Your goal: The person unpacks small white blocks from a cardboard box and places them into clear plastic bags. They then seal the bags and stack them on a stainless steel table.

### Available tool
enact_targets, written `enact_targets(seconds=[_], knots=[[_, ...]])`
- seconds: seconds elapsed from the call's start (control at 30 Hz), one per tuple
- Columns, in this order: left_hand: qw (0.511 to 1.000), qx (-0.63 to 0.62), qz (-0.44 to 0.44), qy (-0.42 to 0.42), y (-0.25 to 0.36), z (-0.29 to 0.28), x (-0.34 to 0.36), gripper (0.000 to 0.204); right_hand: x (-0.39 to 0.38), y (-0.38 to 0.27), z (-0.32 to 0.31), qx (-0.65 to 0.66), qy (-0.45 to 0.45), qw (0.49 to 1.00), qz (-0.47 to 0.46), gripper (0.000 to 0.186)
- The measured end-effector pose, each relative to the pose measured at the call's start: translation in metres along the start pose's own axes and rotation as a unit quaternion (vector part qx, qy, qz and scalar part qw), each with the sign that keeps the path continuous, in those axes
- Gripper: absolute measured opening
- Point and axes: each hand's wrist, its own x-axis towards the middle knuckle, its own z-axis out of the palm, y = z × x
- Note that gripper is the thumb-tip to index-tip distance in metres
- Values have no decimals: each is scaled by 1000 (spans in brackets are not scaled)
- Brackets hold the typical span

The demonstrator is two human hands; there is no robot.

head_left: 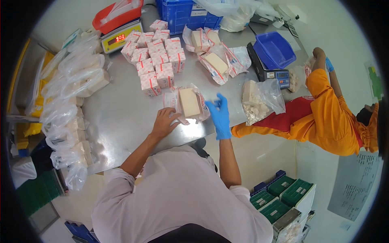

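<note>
A pale cream block (189, 102), whose exact kind I cannot tell, lies on an opened printed wrapper (171, 99) at the middle of the steel table's near side. My bare left hand (164, 123) rests at the wrapper's near left corner, its fingers bent and a little apart. On the other side my right hand (219, 117), in a blue glove, hovers beside the wrapper's right edge, thumb and fingers spread. Beyond the block stands a cluster of wrapped packs (157, 56) in white and pink paper. More unwrapped blocks (216, 62) lie on open wrappers farther right.
Bagged blocks (83, 87) line the table's left side. A yellow scale (121, 37) bears a red tray (115, 20); a dark scale (279, 77) bears a blue tub (274, 48). A bag of crumbled pieces (259, 101) sits near a co-worker in orange (324, 109).
</note>
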Motion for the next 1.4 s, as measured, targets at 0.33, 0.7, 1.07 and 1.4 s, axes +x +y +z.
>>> enact_targets(seconds=[0.33, 0.7, 1.07, 1.4], knots=[[841, -299, -364, 265, -37, 30, 54, 28, 143, 15, 53, -129, -239, 962, -30, 33], [838, -178, -477, 198, -48, 62, 84, 31, 143, 70, 44, -187, -45, 976, -98, 26], [673, -506, -506, 188, 11, 68, 60, 46, 41, 30, 21, 251, -230, 921, 190, 46], [656, -620, -328, 280, 42, 74, 188, 63, 127, -36, 18, 144, -200, 967, 65, 59]])
